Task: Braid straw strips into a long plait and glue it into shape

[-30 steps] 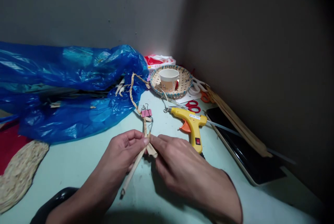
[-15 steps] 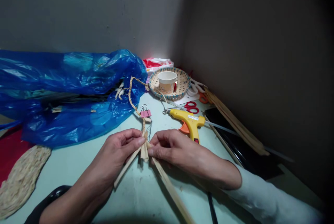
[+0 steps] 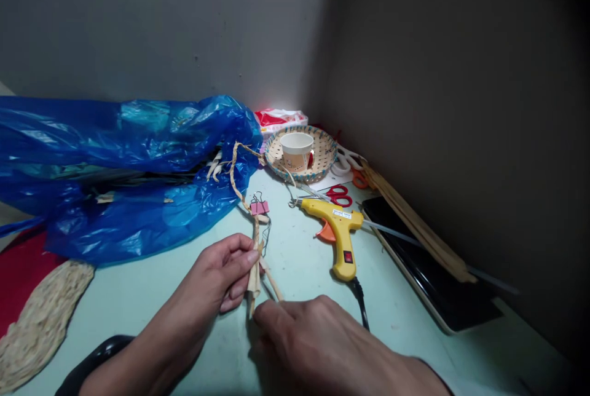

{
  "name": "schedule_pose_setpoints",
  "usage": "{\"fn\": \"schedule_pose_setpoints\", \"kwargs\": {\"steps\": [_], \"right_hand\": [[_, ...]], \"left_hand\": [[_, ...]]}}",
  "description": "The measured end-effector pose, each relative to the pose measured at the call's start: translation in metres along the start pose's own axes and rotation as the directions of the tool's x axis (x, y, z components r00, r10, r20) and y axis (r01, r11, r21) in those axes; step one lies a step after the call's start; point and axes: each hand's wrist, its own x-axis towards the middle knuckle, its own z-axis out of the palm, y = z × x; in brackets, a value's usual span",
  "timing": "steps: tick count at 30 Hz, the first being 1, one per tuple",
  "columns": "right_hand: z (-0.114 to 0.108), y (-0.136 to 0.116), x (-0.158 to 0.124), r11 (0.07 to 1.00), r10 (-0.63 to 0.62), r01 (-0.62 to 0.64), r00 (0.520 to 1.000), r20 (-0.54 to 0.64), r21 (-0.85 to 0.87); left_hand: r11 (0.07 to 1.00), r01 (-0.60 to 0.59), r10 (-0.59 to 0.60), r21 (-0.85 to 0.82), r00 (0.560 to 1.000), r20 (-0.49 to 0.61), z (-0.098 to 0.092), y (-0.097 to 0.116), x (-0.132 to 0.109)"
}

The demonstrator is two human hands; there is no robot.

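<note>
A thin braid of pale dried plant fibre (image 3: 238, 190) runs from the woven tray down to my hands. My left hand (image 3: 230, 273) pinches its near end between thumb and fingers, where loose flat strips (image 3: 254, 279) hang down. Lower and to the right, my right hand (image 3: 304, 334) is closed around the end of one strip (image 3: 273, 282), which stretches between the two hands; its fingertips are partly hidden. Just beyond the left hand, a pink binder clip (image 3: 259, 207) lies beside the braid.
A yellow glue gun (image 3: 338, 221) lies to the right, with red scissors (image 3: 338, 195) behind it. A paper cup (image 3: 297, 153) stands in the woven tray (image 3: 274, 165). Left are a blue plastic bag (image 3: 152, 230) and a woven piece (image 3: 43, 322). Fibre strips (image 3: 415, 224) cross a black tablet-like slab (image 3: 415, 279).
My right hand has moved down towards me, away from the left, drawing a strip along. My left hand keeps its pinch on the braid end. The view has shifted slightly.
</note>
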Motion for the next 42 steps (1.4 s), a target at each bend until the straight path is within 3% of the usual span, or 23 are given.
{"fn": "schedule_pose_setpoints", "kwargs": {"steps": [5, 10, 15, 23, 31, 37, 42], "right_hand": [[-0.009, -0.002, 0.0, 0.995, 0.018, -0.014, 0.999, -0.042, 0.095], [-0.031, 0.009, 0.01, 0.983, 0.142, -0.098, 0.942, -0.304, 0.153], [-0.022, 0.021, 0.026, 0.921, 0.102, -0.036, 0.983, -0.152, 0.387], [-0.023, 0.029, 0.032, 0.86, 0.177, -0.1, 0.978, -0.109, 0.5], [-0.019, 0.025, 0.035, 0.89, 0.234, -0.122, 0.949, -0.212, 0.439], [-0.02, 0.019, 0.031, 0.912, 0.254, -0.128, 0.923, -0.29, 0.391], [-0.013, 0.014, 0.027, 0.949, 0.196, -0.084, 0.911, -0.363, 0.303]], "left_hand": [[1.0, 0.029, -0.028, 0.001, 0.997, -0.074, 0.0, 0.001, -0.002], [1.0, 0.022, -0.021, 0.017, 0.997, -0.071, 0.0, 0.001, -0.001], [0.999, -0.021, 0.023, 0.042, 0.998, -0.06, 0.002, 0.0, 0.001], [0.988, -0.048, 0.068, 0.149, 0.99, -0.127, 0.006, 0.002, -0.001], [0.983, -0.049, 0.073, 0.175, 0.988, -0.136, 0.003, 0.001, -0.002], [0.813, -0.207, 0.32, 0.544, 0.94, -0.121, 0.005, 0.002, -0.004], [0.891, -0.2, 0.282, 0.407, 0.947, -0.152, 0.012, -0.001, -0.003]]}}
